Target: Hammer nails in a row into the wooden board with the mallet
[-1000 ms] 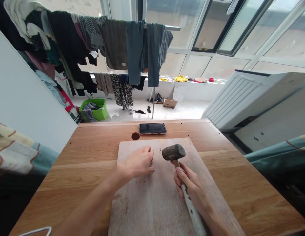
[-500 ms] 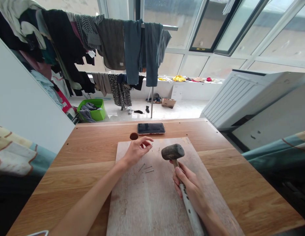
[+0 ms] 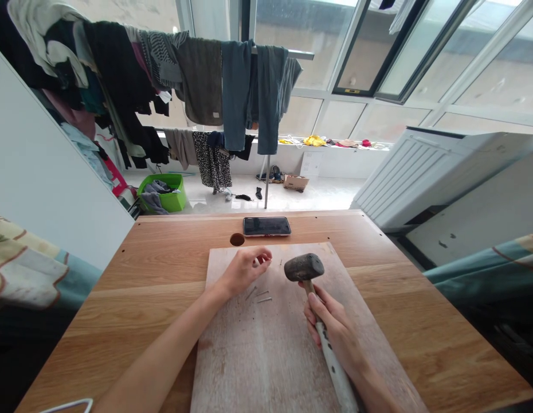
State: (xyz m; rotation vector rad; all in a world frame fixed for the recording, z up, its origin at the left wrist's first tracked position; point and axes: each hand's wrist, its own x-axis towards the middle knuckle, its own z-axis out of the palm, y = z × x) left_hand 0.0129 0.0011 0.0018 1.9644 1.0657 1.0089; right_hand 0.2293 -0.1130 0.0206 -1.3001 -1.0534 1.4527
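Note:
My right hand (image 3: 330,321) is wrapped round the handle of a rubber mallet (image 3: 304,267). Its black head is raised over the upper part of a worn wooden board (image 3: 266,355). At the board's far left part, my left hand (image 3: 245,269) is closed, thumb and forefinger pinching a small nail that is mostly hidden by the fingertips. Between the two hands a thin nail (image 3: 281,263) stands in the board. Several loose nails (image 3: 263,300) lie on the board just below my left hand.
A phone (image 3: 266,226) lies beyond the board on the wooden table (image 3: 137,298), beside a round hole (image 3: 236,239). Past the table stand a green basket (image 3: 174,199) and a rack of hanging clothes (image 3: 236,92). A white ribbed appliance (image 3: 395,172) is at the right.
My left thumb and forefinger have come closer together, and that hand has dropped slightly toward the board. My right hand holds the mallet nearly still. The view has shifted a little.

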